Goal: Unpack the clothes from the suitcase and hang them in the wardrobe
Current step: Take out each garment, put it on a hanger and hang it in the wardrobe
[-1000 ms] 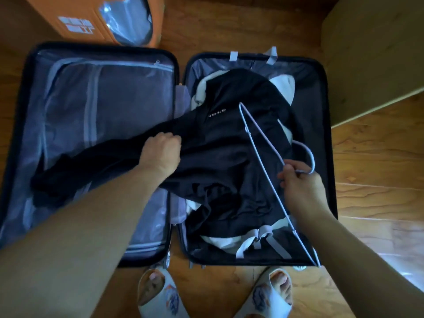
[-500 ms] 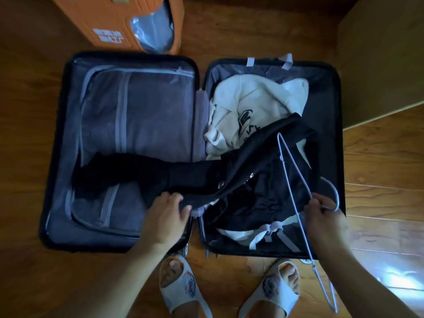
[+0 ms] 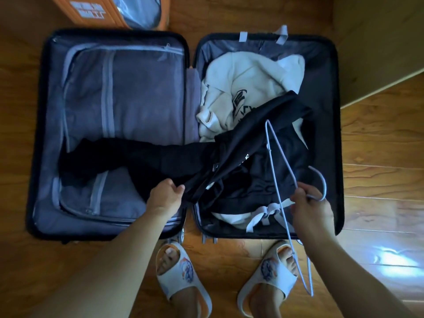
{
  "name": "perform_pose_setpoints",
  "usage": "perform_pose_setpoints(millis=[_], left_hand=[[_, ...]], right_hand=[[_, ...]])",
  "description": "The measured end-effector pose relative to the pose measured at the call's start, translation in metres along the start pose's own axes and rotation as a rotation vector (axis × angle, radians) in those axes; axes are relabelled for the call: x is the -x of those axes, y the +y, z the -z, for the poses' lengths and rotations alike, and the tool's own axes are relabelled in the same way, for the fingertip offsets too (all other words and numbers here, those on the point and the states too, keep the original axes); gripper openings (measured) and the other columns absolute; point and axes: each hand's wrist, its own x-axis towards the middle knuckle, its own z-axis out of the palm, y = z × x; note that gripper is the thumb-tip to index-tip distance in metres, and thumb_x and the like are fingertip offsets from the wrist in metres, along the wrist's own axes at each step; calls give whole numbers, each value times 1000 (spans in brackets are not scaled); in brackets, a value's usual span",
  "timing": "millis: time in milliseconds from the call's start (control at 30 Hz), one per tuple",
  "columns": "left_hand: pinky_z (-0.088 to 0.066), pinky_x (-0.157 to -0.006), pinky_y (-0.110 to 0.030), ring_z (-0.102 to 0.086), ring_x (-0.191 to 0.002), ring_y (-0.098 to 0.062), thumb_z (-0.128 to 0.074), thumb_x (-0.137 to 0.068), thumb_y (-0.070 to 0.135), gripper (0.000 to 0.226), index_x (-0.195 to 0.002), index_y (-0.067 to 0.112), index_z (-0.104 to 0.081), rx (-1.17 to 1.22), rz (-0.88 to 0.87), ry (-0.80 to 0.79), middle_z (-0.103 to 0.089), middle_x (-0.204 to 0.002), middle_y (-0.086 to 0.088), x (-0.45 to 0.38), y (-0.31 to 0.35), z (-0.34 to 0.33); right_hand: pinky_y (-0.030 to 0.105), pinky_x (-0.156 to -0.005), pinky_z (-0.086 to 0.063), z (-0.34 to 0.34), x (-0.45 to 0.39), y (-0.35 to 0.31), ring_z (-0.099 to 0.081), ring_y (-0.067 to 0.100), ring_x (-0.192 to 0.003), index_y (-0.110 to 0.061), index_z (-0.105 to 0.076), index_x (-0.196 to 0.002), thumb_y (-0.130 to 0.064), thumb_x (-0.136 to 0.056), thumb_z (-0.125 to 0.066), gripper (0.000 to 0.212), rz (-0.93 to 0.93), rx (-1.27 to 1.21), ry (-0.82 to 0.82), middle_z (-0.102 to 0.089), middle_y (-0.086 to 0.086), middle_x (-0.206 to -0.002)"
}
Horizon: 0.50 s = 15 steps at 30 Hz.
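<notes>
An open black suitcase (image 3: pixel 330 65) lies flat on the wooden floor. Its left half is a zipped grey mesh divider (image 3: pixel 128 99). A black garment (image 3: pixel 247 143) stretches from the right half across the hinge onto the divider. Under it lies a white hoodie (image 3: pixel 247 76) with a dark print. My left hand (image 3: pixel 166 195) grips the black garment near the hinge at the front. My right hand (image 3: pixel 309 203) holds a pale wire hanger (image 3: pixel 276 157) by its neck over the right half; the hanger's far end pokes into the garment.
An orange suitcase (image 3: pixel 96 12) stands behind the open one at the top left. A light wooden furniture panel (image 3: pixel 378 42) rises at the top right. My feet in white slippers (image 3: pixel 181 274) stand just in front of the suitcase.
The black garment has been pulled toward the front, uncovering the white hoodie. My left hand moved from the garment's middle back to its near edge. The hanger came nearer with my right hand.
</notes>
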Motion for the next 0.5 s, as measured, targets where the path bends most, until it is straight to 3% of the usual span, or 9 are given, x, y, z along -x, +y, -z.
perform_pose_setpoints(millis=[100, 200, 267, 367, 433, 500], left_hand=[[-41, -73, -34, -60, -93, -26, -64, -96, 38, 27, -107, 17, -50, -181, -79, -52, -60, -98, 0, 12, -4, -8], [-46, -71, -36, -64, -97, -30, -52, -97, 18, 17, -114, 16, -56, -328, -175, 88, -65, -105, -6, 26, -5, -15], [-45, -72, -40, -63, -98, -37, -48, -96, 17, 20, -113, 12, -58, -182, -184, 216, -62, -106, -12, 34, -4, -14], [-40, -65, -45, -57, -88, -43, -53, -93, 12, 11, -100, 5, -57, -8, -218, 476, -55, -96, -18, 61, -1, -1], [-37, -62, -41, -55, -82, -41, -55, -94, 9, 4, -95, 5, -55, 58, -303, 592, -53, -89, -16, 93, 3, 21], [-38, -68, -36, -56, -85, -38, -56, -99, 9, 8, -103, 4, -60, 181, -374, 640, -55, -95, -17, 136, 11, 52]], right_hand=[[40, -81, -54, 0, 7, 8, -67, 23, -84, -32, -67, -104, -25, -99, -49, 20, -15, -18, -10, -70, 2, -85], [37, -78, -54, 1, 15, 14, -69, 21, -83, -31, -67, -105, -26, -100, -49, 20, -4, -38, -29, -71, 2, -86], [32, -73, -48, 3, 17, 16, -67, 20, -83, -30, -68, -108, -27, -100, -48, 21, 9, -38, -33, -71, 3, -88], [35, -79, -52, 14, 27, 19, -68, 22, -87, -32, -68, -109, -29, -100, -48, 21, 17, -31, -22, -71, 3, -92], [38, -81, -55, 32, 48, 15, -68, 24, -86, -35, -67, -103, -28, -100, -49, 19, 4, -69, -22, -71, 2, -91], [39, -76, -53, 62, 81, -3, -67, 26, -82, -37, -65, -91, -26, -100, -49, 21, -3, -76, -35, -70, 2, -85]])
